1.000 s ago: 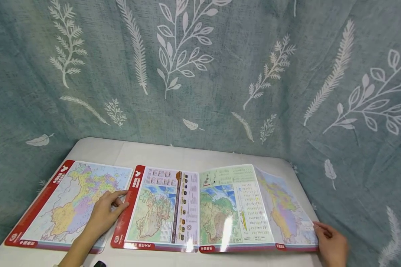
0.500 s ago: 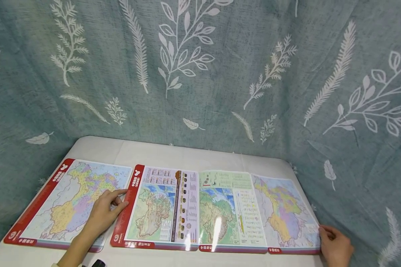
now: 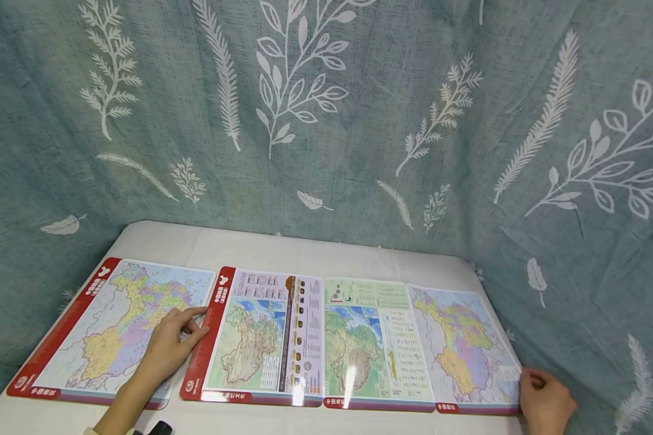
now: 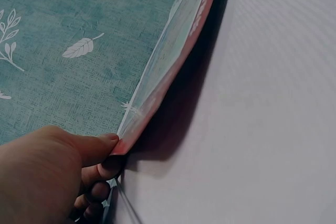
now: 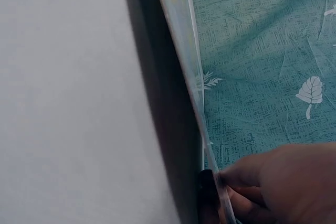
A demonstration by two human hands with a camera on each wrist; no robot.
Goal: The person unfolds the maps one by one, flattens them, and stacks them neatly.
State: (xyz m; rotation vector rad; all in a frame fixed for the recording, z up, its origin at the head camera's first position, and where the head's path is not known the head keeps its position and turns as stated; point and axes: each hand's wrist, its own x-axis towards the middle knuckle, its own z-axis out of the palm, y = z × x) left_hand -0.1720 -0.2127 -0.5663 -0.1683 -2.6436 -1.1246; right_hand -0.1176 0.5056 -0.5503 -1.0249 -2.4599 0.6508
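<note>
A three-panel fold-out map [image 3: 354,344] lies spread out, with a red strip along its left side. My left hand [image 3: 168,347] pinches that red edge; in the left wrist view the thumb presses the map corner [image 4: 123,142] from above with the fingers beneath. At the far right, my right hand [image 3: 546,402] grips the outer edge of the last panel [image 3: 462,344] near its lower corner. The right wrist view shows the map edge-on [image 5: 184,72] between thumb and fingers, with a dark shadow under it on the table.
A second, single-panel map [image 3: 125,326] with a red left strip lies under my left forearm. White cloth covers the table [image 3: 305,241], and patterned teal fabric [image 3: 354,121] hangs behind and at the sides. Something small and black [image 3: 160,428] shows by the left wrist.
The map's right panel, tilted up at the fold a second ago, has come down level with the others. My right hand moved slightly right with its edge; the left hand stayed in place.
</note>
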